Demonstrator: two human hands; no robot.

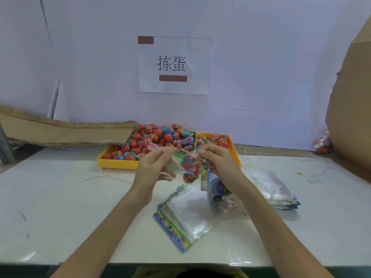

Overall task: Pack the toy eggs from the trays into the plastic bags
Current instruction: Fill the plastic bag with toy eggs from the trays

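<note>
A clear plastic bag [189, 167] with toy eggs [190, 173] inside is hanging above the table, blurred, held up between both hands. The left hand [154, 167] is pinching the bag's upper edge on one side, and the right hand [217, 159] is pinching it on the other, its fingers curled on the film. How many eggs are sitting in the bag cannot be told.

Just behind the hands, two yellow trays are standing side by side: the left tray [116, 162] is heaped with round red, blue and green wrapped eggs [158, 137], and the right tray [233, 147] is holding a smaller number.

In front of the hands, an empty bag [186, 215] with a colourful printed strip along one edge is lying flat on the white table [60, 197]. To the right, a stack of flat bags [275, 189] is resting.

Thin scraps of film are lying scattered over the tabletop. A white paper sign [174, 65] with black characters is hanging on the pale wall, flattened brown cardboard [66, 131] is leaning at the left, and a large cardboard sheet [351, 101] is standing at the right.
</note>
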